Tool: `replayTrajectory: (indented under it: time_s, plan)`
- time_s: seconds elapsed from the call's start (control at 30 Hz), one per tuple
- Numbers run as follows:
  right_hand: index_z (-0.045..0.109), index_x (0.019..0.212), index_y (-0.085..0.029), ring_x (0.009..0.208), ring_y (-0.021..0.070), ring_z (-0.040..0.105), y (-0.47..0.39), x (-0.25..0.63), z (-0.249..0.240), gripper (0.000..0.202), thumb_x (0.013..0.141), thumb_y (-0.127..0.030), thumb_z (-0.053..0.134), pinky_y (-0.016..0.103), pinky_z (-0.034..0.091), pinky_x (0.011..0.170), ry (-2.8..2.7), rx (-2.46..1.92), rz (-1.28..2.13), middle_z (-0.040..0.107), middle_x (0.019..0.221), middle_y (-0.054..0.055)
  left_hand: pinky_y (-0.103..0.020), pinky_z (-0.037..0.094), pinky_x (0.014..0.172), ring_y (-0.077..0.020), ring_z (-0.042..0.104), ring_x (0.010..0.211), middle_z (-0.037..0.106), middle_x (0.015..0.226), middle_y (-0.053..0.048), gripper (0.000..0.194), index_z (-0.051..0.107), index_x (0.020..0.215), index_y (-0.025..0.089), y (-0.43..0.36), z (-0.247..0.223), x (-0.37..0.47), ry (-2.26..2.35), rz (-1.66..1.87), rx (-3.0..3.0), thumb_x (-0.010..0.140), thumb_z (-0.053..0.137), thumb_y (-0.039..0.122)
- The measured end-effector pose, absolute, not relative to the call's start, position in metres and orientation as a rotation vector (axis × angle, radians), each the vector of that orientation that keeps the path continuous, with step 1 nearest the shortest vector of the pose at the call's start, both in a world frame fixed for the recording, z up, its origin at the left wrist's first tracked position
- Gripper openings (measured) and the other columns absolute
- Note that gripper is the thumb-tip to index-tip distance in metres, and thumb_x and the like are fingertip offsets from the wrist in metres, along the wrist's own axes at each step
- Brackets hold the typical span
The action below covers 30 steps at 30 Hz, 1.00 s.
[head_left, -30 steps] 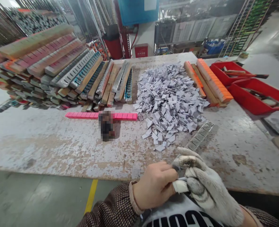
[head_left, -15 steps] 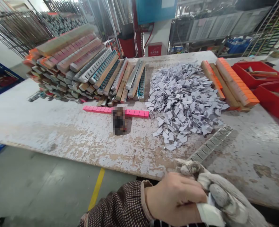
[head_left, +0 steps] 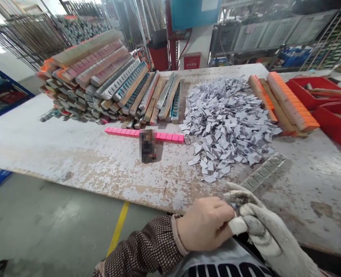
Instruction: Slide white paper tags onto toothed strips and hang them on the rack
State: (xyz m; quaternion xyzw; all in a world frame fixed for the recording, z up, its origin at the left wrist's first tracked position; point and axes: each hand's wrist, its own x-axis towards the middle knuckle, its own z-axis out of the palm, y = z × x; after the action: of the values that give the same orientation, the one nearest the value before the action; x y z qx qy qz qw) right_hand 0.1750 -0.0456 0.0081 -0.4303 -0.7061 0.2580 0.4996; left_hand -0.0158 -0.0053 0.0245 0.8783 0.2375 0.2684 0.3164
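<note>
My left hand (head_left: 206,223) is bare, with white wrapping around one digit. Its fingers are curled in a pinch near the table's front edge. My right hand (head_left: 270,227), in a worn off-white glove, meets it with bent fingers. Something small and shiny shows between the fingertips, too hidden to name. Just beyond the glove lies a silver slotted bar (head_left: 264,171) on the table (head_left: 124,169). Past it spreads a heap of small white paper-like pieces (head_left: 225,119).
A bright pink segmented bar (head_left: 170,137) lies mid-table, with a pixelated object (head_left: 147,146) against it. Many slotted bars are stacked (head_left: 101,84) at the back left. Orange bars (head_left: 293,100) and red bins (head_left: 336,123) are at the right.
Both hands have shifted slightly up and left, staying together. Lettering on the clothing below them shows more now. The view has moved a little; the table items stay put.
</note>
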Motion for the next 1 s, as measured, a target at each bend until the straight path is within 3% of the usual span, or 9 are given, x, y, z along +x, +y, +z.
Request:
replayTrajectory:
  time_s: [0.1, 0.2, 0.3, 0.4, 0.57, 0.8, 1.0]
  plan:
    - [0.065, 0.091, -0.024, 0.085, 0.0232, 0.072, -0.046, 0.183, 0.003, 0.023, 0.108, -0.023, 0.049, 0.029, 0.065, 0.065, -1.767, -1.090, 0.522, 0.070, 0.110, 0.006, -0.026, 0.041, 0.062, -0.0141, 0.055, 0.065, 0.061, 0.070, -0.001, 0.037, 0.048, 0.073, 0.021, -0.005, 0.018, -0.014, 0.686, 0.707, 2.321, 0.107, 0.043, 0.036]
    - [0.063, 0.092, -0.023, 0.114, 0.0281, 0.067, -0.043, 0.201, -0.001, 0.019, 0.106, -0.020, 0.050, 0.033, 0.064, 0.077, -1.842, -1.200, 0.377, 0.064, 0.130, 0.010, -0.029, 0.046, 0.065, -0.0187, 0.060, 0.073, 0.068, 0.081, -0.004, 0.030, 0.059, 0.091, 0.020, -0.002, 0.010, -0.017, 0.839, 0.651, 2.374, 0.103, 0.052, 0.046]
    - [0.061, 0.089, -0.022, 0.130, 0.0332, 0.056, -0.035, 0.218, -0.008, 0.015, 0.103, -0.019, 0.056, 0.045, 0.058, 0.094, -1.931, -1.276, 0.093, 0.066, 0.126, 0.010, -0.037, 0.053, 0.073, -0.0256, 0.064, 0.086, 0.071, 0.097, -0.008, 0.050, 0.060, 0.116, 0.018, -0.001, 0.005, -0.026, 0.962, 0.543, 2.356, 0.096, 0.058, 0.063]
    - [0.060, 0.092, -0.020, 0.128, 0.0342, 0.058, -0.029, 0.223, -0.017, 0.010, 0.101, -0.017, 0.060, 0.055, 0.049, 0.106, -2.068, -1.321, -0.164, 0.068, 0.118, 0.010, -0.041, 0.055, 0.079, -0.0283, 0.065, 0.094, 0.070, 0.103, -0.010, 0.057, 0.059, 0.118, 0.017, -0.003, 0.002, -0.034, 0.969, 0.418, 2.292, 0.094, 0.059, 0.068]
    - [0.064, 0.102, -0.014, 0.129, 0.0361, 0.056, -0.023, 0.218, -0.017, 0.004, 0.100, -0.013, 0.061, 0.057, 0.044, 0.113, -2.185, -1.307, -0.307, 0.067, 0.120, 0.014, -0.043, 0.055, 0.084, -0.0290, 0.066, 0.098, 0.068, 0.106, -0.010, 0.050, 0.063, 0.112, 0.017, -0.003, 0.002, -0.036, 0.963, 0.300, 2.199, 0.093, 0.064, 0.063]
    - [0.069, 0.089, -0.012, 0.123, 0.0375, 0.058, -0.001, 0.214, -0.002, 0.024, 0.094, -0.009, 0.046, 0.064, 0.040, 0.114, -2.455, -1.324, -0.098, 0.067, 0.108, 0.016, -0.038, 0.055, 0.080, -0.0263, 0.067, 0.095, 0.067, 0.107, -0.008, 0.045, 0.064, 0.114, 0.018, 0.000, 0.004, -0.034, 0.934, 0.259, 2.150, 0.092, 0.068, 0.058]
    - [0.062, 0.086, -0.018, 0.118, 0.0329, 0.060, 0.002, 0.219, -0.018, 0.017, 0.097, -0.011, 0.051, 0.058, 0.043, 0.113, -2.366, -1.250, -0.002, 0.065, 0.112, 0.013, -0.037, 0.055, 0.077, -0.0250, 0.068, 0.090, 0.069, 0.101, -0.006, 0.043, 0.064, 0.107, 0.019, 0.007, 0.002, -0.036, 0.949, 0.284, 2.152, 0.092, 0.069, 0.059]
